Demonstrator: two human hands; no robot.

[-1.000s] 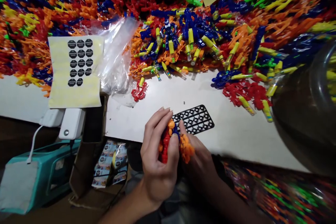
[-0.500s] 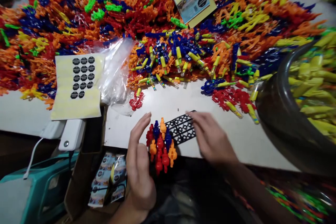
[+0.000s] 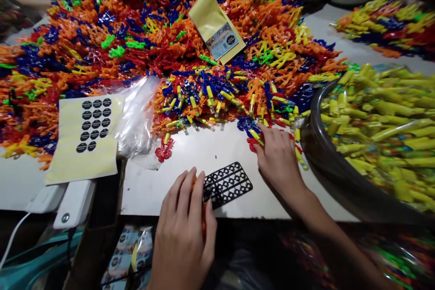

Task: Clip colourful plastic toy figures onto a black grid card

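My left hand [image 3: 186,222] is curled over a small cluster of orange figures at the table's front edge, with only bits of orange showing past the fingers. Beside it lies a black plastic grid [image 3: 231,181] with rows of rings, its left end partly behind my fingers. My right hand [image 3: 277,154] reaches to a blue figure with a yellow tube [image 3: 249,127]; its fingertips touch the bundle, and whether they pinch it is unclear. Red pieces lie under and beside that hand.
A heap of colourful figures [image 3: 136,50] spans the back. A dark basin [image 3: 317,131] of yellow tubes stands right. Sticker sheet [image 3: 98,163], clear bags [image 3: 139,118] and white power banks [image 3: 73,204] are left. A person's arm shows at the upper left.
My left hand has turned and closed over the figure cluster. My right hand has left the black grid and moved forward to the blue figure. The view has shifted, showing more of the basin.
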